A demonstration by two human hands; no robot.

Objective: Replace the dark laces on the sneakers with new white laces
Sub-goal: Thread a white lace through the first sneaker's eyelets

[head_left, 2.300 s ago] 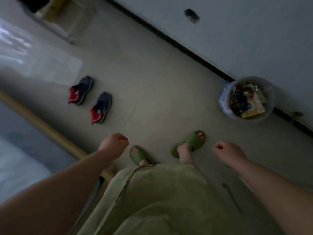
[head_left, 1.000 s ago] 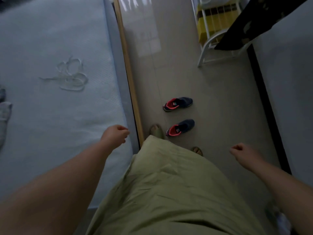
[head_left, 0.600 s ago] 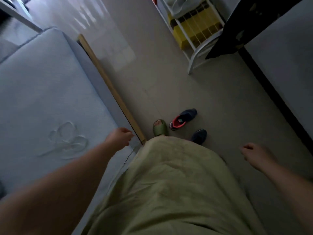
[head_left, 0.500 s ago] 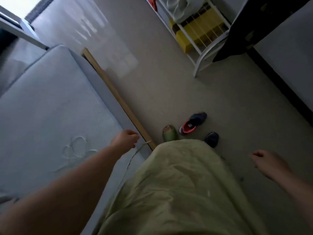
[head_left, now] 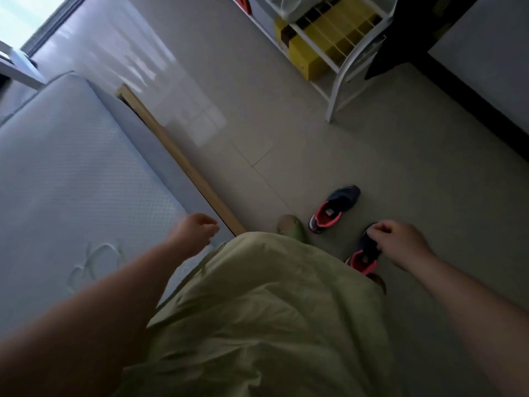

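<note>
Right grip [head_left: 400,242], fingers loosely curled and empty, hovers over the near sneaker [head_left: 363,255]; left grip [head_left: 194,233] likewise, above the bed [head_left: 71,173] edge. Both sneakers (far one [head_left: 335,207]) lie on the floor [head_left: 315,133], toes pointing up-right. White laces [head_left: 94,262] lie on the bed.

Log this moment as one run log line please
phase: reaching | right hand: over near sneaker, grasp unclear | left hand: empty, over mattress | white laces: on mattress | far sneaker: on floor

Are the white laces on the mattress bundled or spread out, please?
Spread out: the white laces lie in loose, flat loops on the pale mattress.
</note>
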